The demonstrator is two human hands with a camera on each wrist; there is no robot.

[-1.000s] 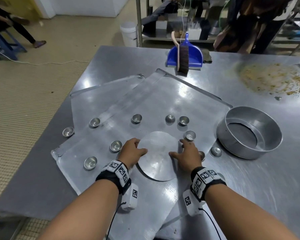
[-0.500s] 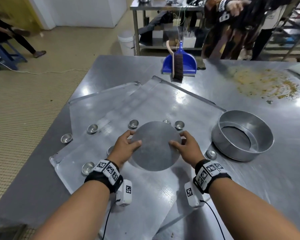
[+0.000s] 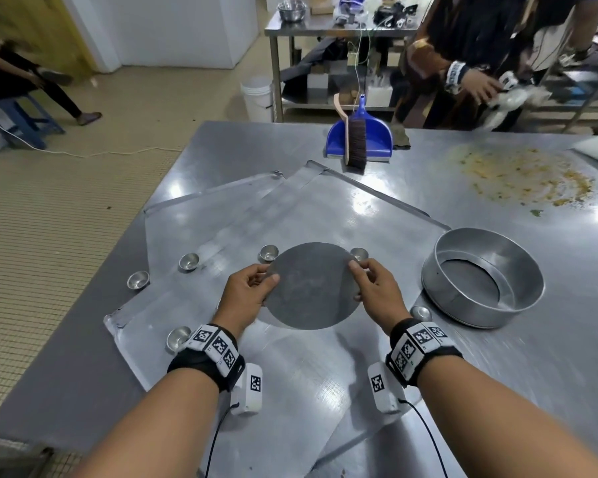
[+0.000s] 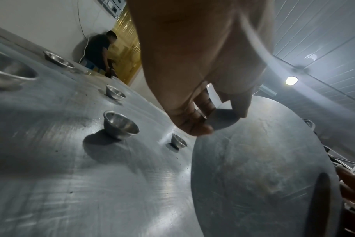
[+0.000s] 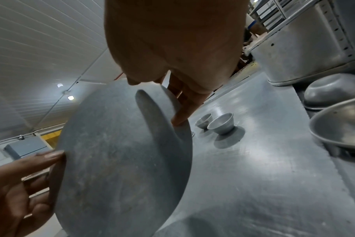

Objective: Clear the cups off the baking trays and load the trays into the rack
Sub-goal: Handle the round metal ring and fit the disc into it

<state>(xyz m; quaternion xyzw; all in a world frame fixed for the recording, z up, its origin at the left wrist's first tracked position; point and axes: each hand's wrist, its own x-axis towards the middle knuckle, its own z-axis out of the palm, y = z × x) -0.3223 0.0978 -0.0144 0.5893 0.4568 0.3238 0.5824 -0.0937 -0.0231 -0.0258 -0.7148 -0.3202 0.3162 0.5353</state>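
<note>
Both my hands hold a flat round metal disc [image 3: 311, 286] by its edges, tilted above the top baking tray [image 3: 342, 215]. My left hand [image 3: 268, 276] pinches its left rim and my right hand [image 3: 358, 281] its right rim. A second tray [image 3: 201, 215] lies beneath, angled left. Several small metal cups stand on the trays, such as a cup [image 3: 189, 261] on the left and a cup [image 3: 268, 252] just behind the disc. The left wrist view shows the disc [image 4: 263, 160] and a cup [image 4: 121, 125]. In the right wrist view I see the disc [image 5: 121, 160] and two cups [image 5: 221, 123].
A round metal ring pan [image 3: 482, 277] sits on the steel table to the right, with one cup [image 3: 420, 312] beside it. At the table's far edge lie a blue dustpan with a brush [image 3: 359, 138] and scattered crumbs [image 3: 522, 177]. A person [image 3: 463, 63] stands across the table.
The disc lay flat on the top tray under my fingers; both hands have since lifted it off the tray and tilted it up.
</note>
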